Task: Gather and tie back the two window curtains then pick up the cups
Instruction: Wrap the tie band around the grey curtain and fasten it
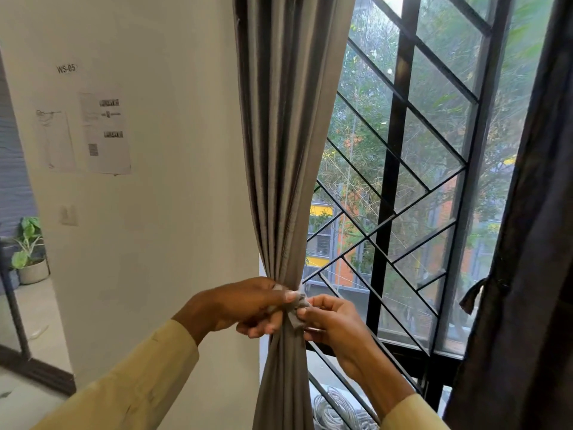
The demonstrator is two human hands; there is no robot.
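The left grey curtain (pixel 283 150) hangs gathered into a narrow bundle beside the white wall. A grey fabric tie-back (pixel 297 308) wraps the bundle at its waist. My left hand (pixel 245 305) pinches one end of the tie on the bundle's left side. My right hand (pixel 331 321) pinches the other end on the right, fingertips almost touching the left hand's. The right dark curtain (pixel 527 243) hangs at the frame's right edge, with a tied strap (pixel 473 294) on its left side. No cups are in view.
A black window grille (pixel 390 187) with diagonal bars fills the middle. Papers (pixel 105 135) are taped to the white wall on the left. A potted plant (pixel 29 252) stands on the floor far left. Coiled white cable (pixel 338 408) lies below the window.
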